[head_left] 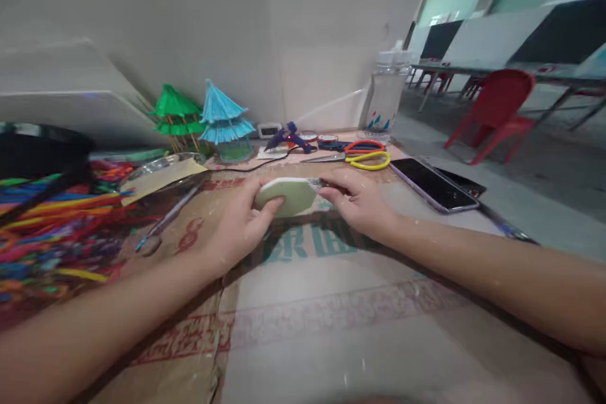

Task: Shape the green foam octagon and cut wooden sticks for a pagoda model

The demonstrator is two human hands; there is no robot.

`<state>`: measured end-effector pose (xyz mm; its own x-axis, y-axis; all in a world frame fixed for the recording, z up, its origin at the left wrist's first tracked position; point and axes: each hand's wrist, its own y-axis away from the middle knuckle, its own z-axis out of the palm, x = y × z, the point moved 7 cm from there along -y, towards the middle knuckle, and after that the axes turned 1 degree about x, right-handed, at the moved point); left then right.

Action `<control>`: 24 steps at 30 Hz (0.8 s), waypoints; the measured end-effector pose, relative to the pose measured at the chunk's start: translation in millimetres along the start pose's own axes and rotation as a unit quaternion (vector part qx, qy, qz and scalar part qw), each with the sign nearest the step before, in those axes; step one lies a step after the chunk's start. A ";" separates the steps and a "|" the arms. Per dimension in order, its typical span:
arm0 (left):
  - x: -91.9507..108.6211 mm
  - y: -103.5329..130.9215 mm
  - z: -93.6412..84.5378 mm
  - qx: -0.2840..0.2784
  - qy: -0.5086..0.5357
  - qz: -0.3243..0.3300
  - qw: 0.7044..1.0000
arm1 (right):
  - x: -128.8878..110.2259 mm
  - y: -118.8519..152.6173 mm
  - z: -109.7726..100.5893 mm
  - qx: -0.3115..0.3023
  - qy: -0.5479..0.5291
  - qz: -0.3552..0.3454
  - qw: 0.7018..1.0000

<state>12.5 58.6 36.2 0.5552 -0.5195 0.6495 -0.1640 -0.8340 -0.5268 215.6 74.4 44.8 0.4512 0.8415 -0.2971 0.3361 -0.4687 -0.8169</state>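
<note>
A pale green flat piece with cut corners and a white edge (296, 197) is held up over the cardboard. My left hand (242, 222) grips its left end, thumb on the near face and fingers behind. At the right end, my right hand (360, 203) has thumb and forefinger pinched together by a small clear, crinkled bit (314, 184). What that bit is I cannot make out; it may be film or tape. Behind the hands lie scissors with red and yellow handles (369, 159) and a dark blue glue gun (290, 137).
Cardboard (303, 328) covers the table. Colourful pipe cleaners (52, 240) pile up on the left. Green (176, 110) and blue (225, 117) paper-roofed models stand behind, left of a clear bottle (386, 98). A phone (433, 184) lies right; a red chair (497, 107) stands beyond.
</note>
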 end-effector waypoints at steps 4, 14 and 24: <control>3.6 -1.5 2.3 -0.001 -0.015 0.018 1.000 | -2.6 -2.5 0.1 -0.007 0.009 -0.012 1.000; 8.1 -1.8 2.5 -0.005 -0.021 0.021 1.000 | -9.0 -3.3 -1.6 0.000 0.025 -0.042 0.999; 4.8 -0.9 4.4 -0.014 0.003 -0.008 1.000 | -7.6 -2.9 -0.7 0.000 0.017 -0.036 0.999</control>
<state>18.8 57.6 37.4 0.5526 -0.5072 0.6613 -0.1786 -0.8471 -0.5005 211.7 69.2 49.8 0.4540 0.8630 -0.2214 0.3685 -0.4081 -0.8353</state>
